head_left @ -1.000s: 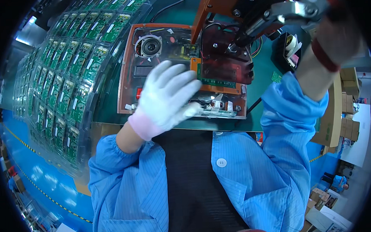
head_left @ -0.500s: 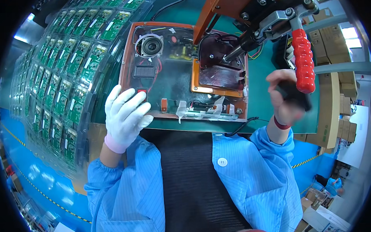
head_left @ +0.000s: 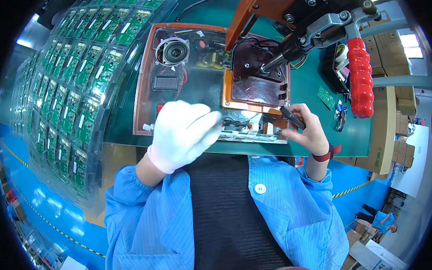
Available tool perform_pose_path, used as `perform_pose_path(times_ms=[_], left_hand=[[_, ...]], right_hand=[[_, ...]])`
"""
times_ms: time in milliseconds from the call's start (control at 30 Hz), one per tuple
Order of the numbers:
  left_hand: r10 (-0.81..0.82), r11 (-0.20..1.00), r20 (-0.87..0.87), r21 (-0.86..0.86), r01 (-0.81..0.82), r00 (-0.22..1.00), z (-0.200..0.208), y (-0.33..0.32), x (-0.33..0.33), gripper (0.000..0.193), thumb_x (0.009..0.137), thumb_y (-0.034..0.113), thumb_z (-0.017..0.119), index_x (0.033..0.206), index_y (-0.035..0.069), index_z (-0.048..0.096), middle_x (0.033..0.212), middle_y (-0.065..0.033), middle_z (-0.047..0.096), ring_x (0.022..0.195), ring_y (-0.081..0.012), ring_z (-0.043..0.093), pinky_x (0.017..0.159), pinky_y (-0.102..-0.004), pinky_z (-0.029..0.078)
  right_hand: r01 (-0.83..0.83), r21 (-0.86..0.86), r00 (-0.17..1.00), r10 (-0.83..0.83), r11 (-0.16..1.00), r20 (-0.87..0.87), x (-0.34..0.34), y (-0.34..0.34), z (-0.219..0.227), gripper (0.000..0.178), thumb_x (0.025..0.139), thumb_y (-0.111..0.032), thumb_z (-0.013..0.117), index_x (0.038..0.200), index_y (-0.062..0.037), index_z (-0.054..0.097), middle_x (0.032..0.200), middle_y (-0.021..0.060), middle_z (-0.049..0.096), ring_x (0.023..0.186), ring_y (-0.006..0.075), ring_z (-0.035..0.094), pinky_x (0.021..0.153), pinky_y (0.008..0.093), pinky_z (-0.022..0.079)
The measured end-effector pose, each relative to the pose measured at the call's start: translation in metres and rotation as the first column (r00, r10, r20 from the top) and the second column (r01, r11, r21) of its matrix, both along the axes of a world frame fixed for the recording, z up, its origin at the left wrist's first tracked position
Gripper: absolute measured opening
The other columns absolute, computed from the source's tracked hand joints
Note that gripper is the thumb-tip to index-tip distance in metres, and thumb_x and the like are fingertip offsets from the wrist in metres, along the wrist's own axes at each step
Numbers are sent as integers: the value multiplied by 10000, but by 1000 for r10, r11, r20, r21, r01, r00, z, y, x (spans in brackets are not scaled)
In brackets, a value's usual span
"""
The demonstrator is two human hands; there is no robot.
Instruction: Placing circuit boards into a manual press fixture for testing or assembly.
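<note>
My left hand, in a white glove, hovers over the front left of a clear-topped test fixture with an orange-brown frame. Its fingers are pressed together and point right; whatever they may hold is hidden. At the fixture's front right corner my bare right hand grips a slim black object between thumb and fingers. Its kind is unclear. Between the hands, a strip with white tape and dark wires runs along the fixture's front edge. An orange bracket frames a dark clear plate under the clamp.
A toggle clamp with a red handle overhangs the right side. Beyond my right hand lie a small green circuit board, blue-handled cutters and a black bin. Stacked clear trays of circuit boards fill the left. A speaker sits inside the fixture.
My left hand moved right and its spread fingers came together. My right hand brought the black object left and down from beside the clamp handle to the fixture's front right corner.
</note>
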State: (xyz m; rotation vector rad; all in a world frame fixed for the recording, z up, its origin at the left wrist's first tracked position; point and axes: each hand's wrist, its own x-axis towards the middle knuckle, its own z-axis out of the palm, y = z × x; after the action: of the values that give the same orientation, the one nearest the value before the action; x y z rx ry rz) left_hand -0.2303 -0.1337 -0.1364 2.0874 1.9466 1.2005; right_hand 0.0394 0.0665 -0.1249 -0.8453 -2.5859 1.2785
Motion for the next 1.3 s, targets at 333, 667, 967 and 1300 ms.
perform_pose_path(times_ms=[333,667,967,1300], left_hand=[[-66,998,-50,-22,64,997,-9,23,4,339,766,58,665,1102,92,653,903,-37,607,741,-216,505,754,-362,390],[-184,980,9,-82,184,983,-15,30,-3,332,757,43,655,1084,99,658,913,-29,611,748,-215,514,773,-352,388],[-201,976,11,-84,202,979,-16,40,-5,256,800,85,673,1054,112,656,895,-19,605,711,-204,515,752,-346,395],[-208,976,16,-63,209,978,-21,42,-6,194,820,122,687,1011,114,655,868,-14,603,698,-196,517,720,-347,397]], right_hand=[[70,-511,640,-431,857,-635,-12,48,-51,283,985,-156,539,1246,-47,518,958,102,635,734,175,597,678,254,486],[144,-902,418,-851,407,-318,-22,91,-111,308,988,-297,505,1168,-53,565,909,81,631,787,175,592,763,277,468],[85,-886,351,-845,457,-403,-12,107,-126,297,959,-317,528,1104,-63,580,880,90,617,757,186,572,748,293,469],[69,-887,283,-861,457,-422,-15,105,-121,288,947,-308,541,1085,-58,580,861,99,603,739,197,561,729,288,472]])
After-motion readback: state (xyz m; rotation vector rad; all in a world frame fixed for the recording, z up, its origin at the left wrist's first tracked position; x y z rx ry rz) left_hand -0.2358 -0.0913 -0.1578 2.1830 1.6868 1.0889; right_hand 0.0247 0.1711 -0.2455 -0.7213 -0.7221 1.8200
